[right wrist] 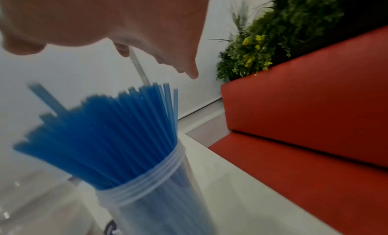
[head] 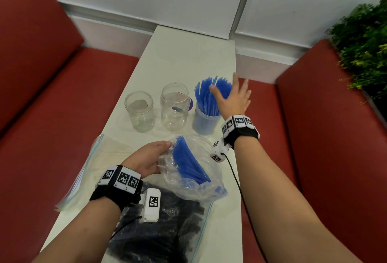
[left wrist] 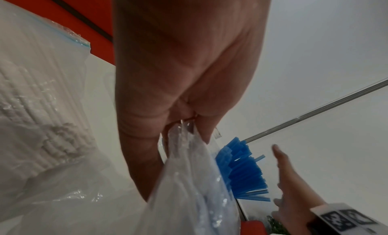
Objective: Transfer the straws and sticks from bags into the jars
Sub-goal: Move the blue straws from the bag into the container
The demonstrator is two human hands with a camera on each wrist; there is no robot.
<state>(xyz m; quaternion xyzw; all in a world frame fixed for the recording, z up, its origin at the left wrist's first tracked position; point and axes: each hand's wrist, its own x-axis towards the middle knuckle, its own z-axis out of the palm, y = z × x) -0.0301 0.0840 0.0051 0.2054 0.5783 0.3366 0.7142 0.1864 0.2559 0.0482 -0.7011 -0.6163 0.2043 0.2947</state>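
Note:
Three clear jars stand in a row on the white table (head: 188, 57). The right jar (head: 206, 122) (right wrist: 151, 203) is packed with blue straws (head: 209, 93) (right wrist: 109, 135); the middle jar (head: 174, 106) and left jar (head: 139, 111) hold none. My right hand (head: 232, 95) hovers with spread fingers just over those straw tops, holding nothing. My left hand (head: 150, 157) pinches the rim of a crumpled clear bag (head: 188, 170) (left wrist: 189, 180) with more blue straws (head: 188, 162) (left wrist: 241, 172) fanning out of its mouth.
A zip bag of black sticks (head: 159, 229) lies at the table's near edge under my left wrist. A zip bag of white sticks (head: 98, 158) (left wrist: 31, 106) lies at the left. Red benches (head: 52, 95) flank the table; a green plant (head: 364, 43) stands at the right.

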